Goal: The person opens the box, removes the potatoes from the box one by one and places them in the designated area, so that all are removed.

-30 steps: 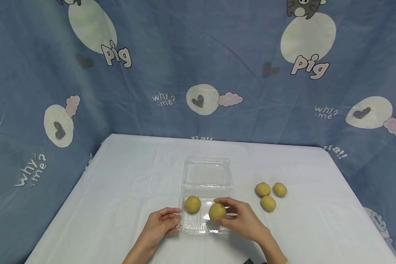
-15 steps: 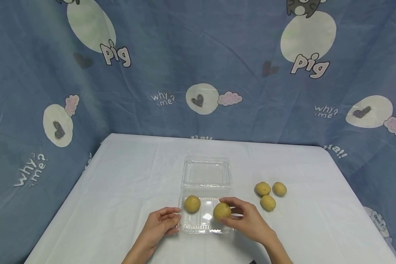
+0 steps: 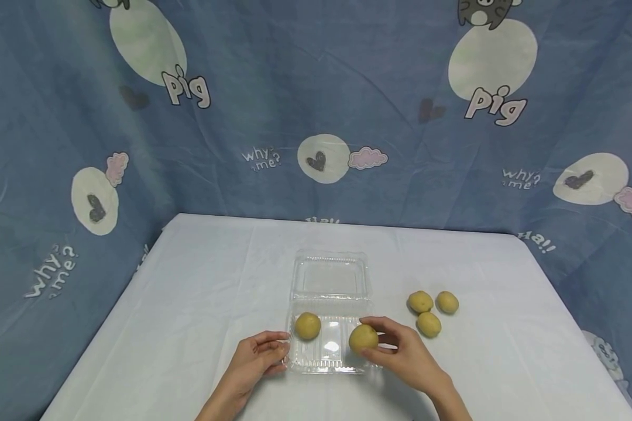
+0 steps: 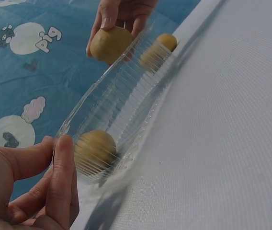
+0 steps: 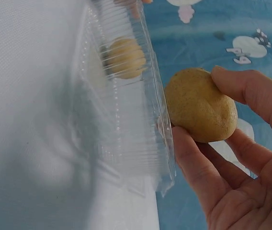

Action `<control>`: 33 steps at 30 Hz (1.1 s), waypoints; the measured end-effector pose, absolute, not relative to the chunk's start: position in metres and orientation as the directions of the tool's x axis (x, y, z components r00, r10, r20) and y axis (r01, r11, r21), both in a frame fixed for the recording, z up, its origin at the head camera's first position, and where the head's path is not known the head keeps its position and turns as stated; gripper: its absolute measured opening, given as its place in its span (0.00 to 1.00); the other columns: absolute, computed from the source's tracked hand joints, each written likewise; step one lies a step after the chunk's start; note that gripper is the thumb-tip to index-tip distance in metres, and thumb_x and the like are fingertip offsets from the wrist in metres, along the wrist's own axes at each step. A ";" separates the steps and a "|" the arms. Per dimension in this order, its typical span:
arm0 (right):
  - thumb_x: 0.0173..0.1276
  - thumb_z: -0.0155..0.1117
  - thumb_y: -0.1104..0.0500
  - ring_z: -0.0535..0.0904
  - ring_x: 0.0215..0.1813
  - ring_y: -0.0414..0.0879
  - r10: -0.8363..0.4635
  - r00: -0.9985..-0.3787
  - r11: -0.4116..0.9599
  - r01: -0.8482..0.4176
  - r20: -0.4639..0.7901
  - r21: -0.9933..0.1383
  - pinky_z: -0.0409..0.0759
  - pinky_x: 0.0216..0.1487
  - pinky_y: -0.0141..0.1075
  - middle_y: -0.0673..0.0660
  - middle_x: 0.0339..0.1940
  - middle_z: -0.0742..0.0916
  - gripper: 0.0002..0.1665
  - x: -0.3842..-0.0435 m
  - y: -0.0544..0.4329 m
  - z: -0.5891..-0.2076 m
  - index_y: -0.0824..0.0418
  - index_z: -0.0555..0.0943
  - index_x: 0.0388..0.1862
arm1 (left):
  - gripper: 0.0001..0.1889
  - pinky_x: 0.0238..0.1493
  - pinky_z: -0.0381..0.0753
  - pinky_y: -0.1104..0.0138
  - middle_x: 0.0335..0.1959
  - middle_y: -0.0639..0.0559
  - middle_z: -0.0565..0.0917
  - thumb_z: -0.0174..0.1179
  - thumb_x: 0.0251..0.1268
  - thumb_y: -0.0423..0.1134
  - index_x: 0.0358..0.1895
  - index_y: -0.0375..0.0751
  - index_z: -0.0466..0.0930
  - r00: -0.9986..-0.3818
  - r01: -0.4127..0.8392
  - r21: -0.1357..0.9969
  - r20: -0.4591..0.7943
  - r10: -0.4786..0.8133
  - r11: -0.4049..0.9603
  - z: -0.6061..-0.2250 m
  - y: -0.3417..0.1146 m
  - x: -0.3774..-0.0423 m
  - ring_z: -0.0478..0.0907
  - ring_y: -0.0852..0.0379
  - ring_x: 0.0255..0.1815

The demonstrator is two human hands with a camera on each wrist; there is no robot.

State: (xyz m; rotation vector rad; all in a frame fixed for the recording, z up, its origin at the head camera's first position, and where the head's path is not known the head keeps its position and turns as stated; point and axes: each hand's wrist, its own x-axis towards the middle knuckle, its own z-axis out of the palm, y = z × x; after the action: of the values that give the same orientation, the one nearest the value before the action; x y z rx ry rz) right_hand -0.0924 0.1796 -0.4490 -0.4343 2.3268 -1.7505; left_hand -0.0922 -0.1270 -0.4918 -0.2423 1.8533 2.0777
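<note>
A clear plastic clamshell box (image 3: 318, 351) lies with its lid (image 3: 330, 278) folded back. One round yellow-brown potato (image 3: 308, 325) sits in its left part. My left hand (image 3: 258, 356) pinches the box's left rim between thumb and fingers, as the left wrist view shows at close range. In my right hand (image 3: 405, 354), a second potato (image 5: 200, 105) is gripped between thumb and fingers. It is held just above the box's right side, by the rim in the right wrist view. The underside of this potato is partly hidden by the fingers.
Three more potatoes (image 3: 428, 324) lie grouped on the white cloth to the right of the box. A white-covered table (image 3: 216, 263) spreads around everything. A blue printed curtain (image 3: 232, 117) hangs behind the far edge.
My right hand has moved a little to the right with the potato in its grip. My left hand, the box and the other potatoes have stayed in place.
</note>
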 end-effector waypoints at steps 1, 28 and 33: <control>0.61 0.73 0.60 0.80 0.53 0.59 -0.347 -0.938 0.257 -0.113 0.018 -0.960 0.84 0.48 0.34 0.64 0.59 0.80 0.29 -0.092 0.181 -0.449 0.63 0.76 0.61 | 0.21 0.35 0.86 0.67 0.34 0.50 0.78 0.67 0.62 0.34 0.55 0.25 0.75 -0.926 -0.364 0.927 -0.350 0.141 -0.087 -0.492 -0.127 -0.092 0.78 0.58 0.34; 0.61 0.74 0.59 0.80 0.54 0.57 -0.276 -0.961 0.291 -0.082 -0.001 -0.953 0.84 0.47 0.34 0.64 0.61 0.79 0.32 -0.086 0.202 -0.444 0.64 0.75 0.62 | 0.22 0.37 0.86 0.66 0.35 0.49 0.79 0.67 0.62 0.34 0.55 0.24 0.75 -0.926 -0.365 0.927 -0.352 0.136 -0.086 -0.490 -0.126 -0.092 0.77 0.58 0.34; 0.61 0.73 0.59 0.80 0.53 0.57 -0.272 -0.962 0.295 -0.102 0.019 -0.950 0.84 0.47 0.34 0.64 0.60 0.79 0.31 -0.085 0.207 -0.445 0.65 0.75 0.63 | 0.22 0.37 0.86 0.66 0.35 0.50 0.79 0.67 0.62 0.34 0.55 0.24 0.75 -0.924 -0.370 0.924 -0.357 0.136 -0.094 -0.489 -0.125 -0.092 0.78 0.59 0.34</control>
State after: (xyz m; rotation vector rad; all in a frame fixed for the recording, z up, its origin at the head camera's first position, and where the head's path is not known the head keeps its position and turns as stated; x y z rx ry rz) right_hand -0.0848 0.2066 -0.4447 -0.3510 2.4064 -1.7490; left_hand -0.0921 -0.1250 -0.4890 -0.2552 1.8455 2.0831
